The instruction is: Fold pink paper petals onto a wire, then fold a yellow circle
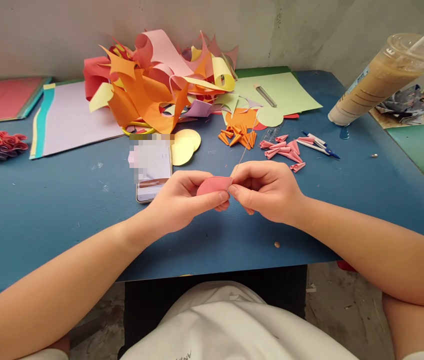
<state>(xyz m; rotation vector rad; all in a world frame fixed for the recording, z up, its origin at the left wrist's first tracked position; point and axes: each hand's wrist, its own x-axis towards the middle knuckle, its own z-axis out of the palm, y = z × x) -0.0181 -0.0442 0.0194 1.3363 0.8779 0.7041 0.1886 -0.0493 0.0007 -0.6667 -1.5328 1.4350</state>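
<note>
My left hand point(193, 200) pinches a pink piece of paper point(213, 185) with a rounded edge, thumb in front and fingers behind. At the paper's right tip, my right hand point(266, 191) closes its thumb and forefinger around a thin stick point(244, 152), which slants up and to the right. Both hands meet just above the blue table. Beyond them lie several small orange paper cones point(239, 135) and several pink paper cones point(283, 149). Yellow paper circles point(183, 150) rest beside a phone point(154, 172), behind my left hand.
A heap of cut paper scraps point(152, 85) stands at the back. A tall plastic cup point(380, 80) with a straw is at the right, near pens point(319, 144) and green paper point(290, 92). Ruffled paper flowers point(0, 146) lie far left on the blue table point(65, 210).
</note>
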